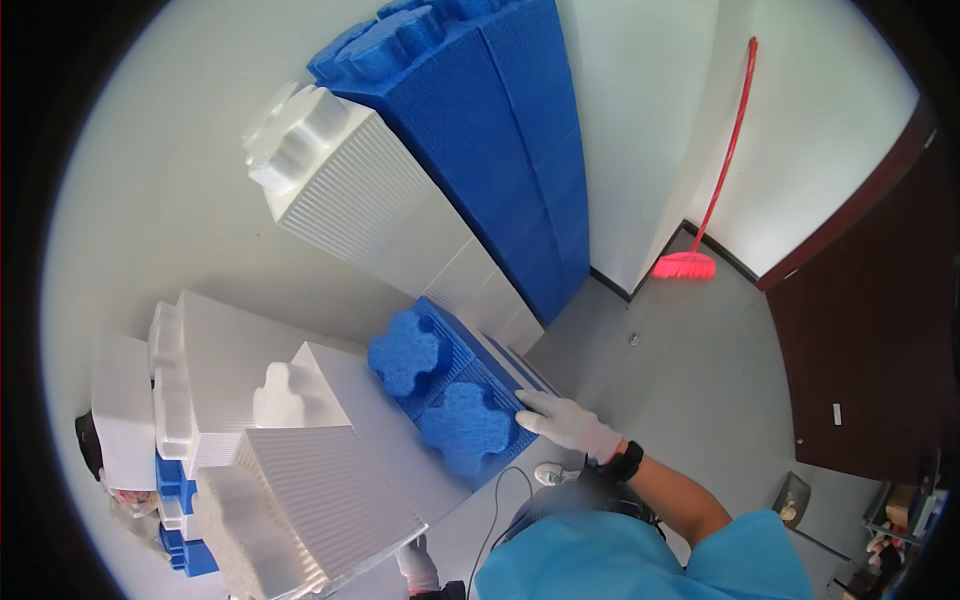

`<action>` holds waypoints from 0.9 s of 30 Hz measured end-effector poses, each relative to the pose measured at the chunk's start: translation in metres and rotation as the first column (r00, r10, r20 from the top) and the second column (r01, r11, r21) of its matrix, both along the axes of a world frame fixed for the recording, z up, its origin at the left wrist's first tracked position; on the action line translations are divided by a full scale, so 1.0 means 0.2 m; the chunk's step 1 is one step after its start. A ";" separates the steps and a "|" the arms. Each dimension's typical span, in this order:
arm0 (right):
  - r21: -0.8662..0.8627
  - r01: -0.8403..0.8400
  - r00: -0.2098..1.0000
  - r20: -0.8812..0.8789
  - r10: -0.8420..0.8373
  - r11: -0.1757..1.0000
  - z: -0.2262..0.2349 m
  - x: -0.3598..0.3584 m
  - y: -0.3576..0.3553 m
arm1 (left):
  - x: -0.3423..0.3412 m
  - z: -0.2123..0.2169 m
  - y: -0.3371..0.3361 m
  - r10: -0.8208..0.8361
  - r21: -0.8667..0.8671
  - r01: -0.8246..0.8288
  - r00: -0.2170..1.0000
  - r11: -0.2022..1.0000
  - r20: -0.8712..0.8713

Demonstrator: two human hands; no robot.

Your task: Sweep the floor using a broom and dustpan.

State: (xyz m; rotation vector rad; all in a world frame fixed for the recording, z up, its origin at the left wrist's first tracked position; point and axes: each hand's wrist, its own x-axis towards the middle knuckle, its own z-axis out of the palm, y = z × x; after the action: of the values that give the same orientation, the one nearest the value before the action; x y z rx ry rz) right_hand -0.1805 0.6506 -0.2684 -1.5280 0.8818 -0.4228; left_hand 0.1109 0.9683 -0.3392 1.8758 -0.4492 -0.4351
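My right hand (565, 422), in a white glove, rests with its fingers apart against the near right side of a blue foam block (478, 372). That block has two large cross-shaped knobs on top. Lower down, my left hand (418, 566), gloved too, is at the bottom corner of a ribbed white block (330, 490); the block's edge hides most of its fingers. Another white block (375, 405) with a knob lies between that one and the blue block.
A tall white stack (400, 215) and taller blue stack (510, 150) stand along the wall. More white blocks (235, 370) are at the left. A red broom (685, 266) leans in the corner, near a dark door (870, 330). A black cable (497, 495) hangs beside me.
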 end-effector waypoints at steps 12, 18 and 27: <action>-0.786 -0.350 0.890 -0.449 0.081 -0.510 0.74 0.67 -0.74 | -0.63 0.89 -0.48 -0.784 0.505 0.631 0.598 0.589 0.166; -0.166 -0.738 0.570 -0.672 -0.473 -0.654 0.86 0.91 -0.78 | -0.85 0.89 -1.11 -0.835 0.762 0.351 0.139 0.544 0.532; -0.143 -0.805 0.448 -0.784 -0.430 -0.576 0.74 0.94 -1.00 | -0.78 0.69 -1.14 -0.711 0.713 0.166 0.382 0.681 0.590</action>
State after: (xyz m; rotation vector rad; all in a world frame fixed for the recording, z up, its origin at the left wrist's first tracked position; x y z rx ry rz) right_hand 0.0072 0.4511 -0.1212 -4.0485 -0.2556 0.5432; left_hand -0.0455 0.7409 -0.2005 2.4500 -1.7601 0.0852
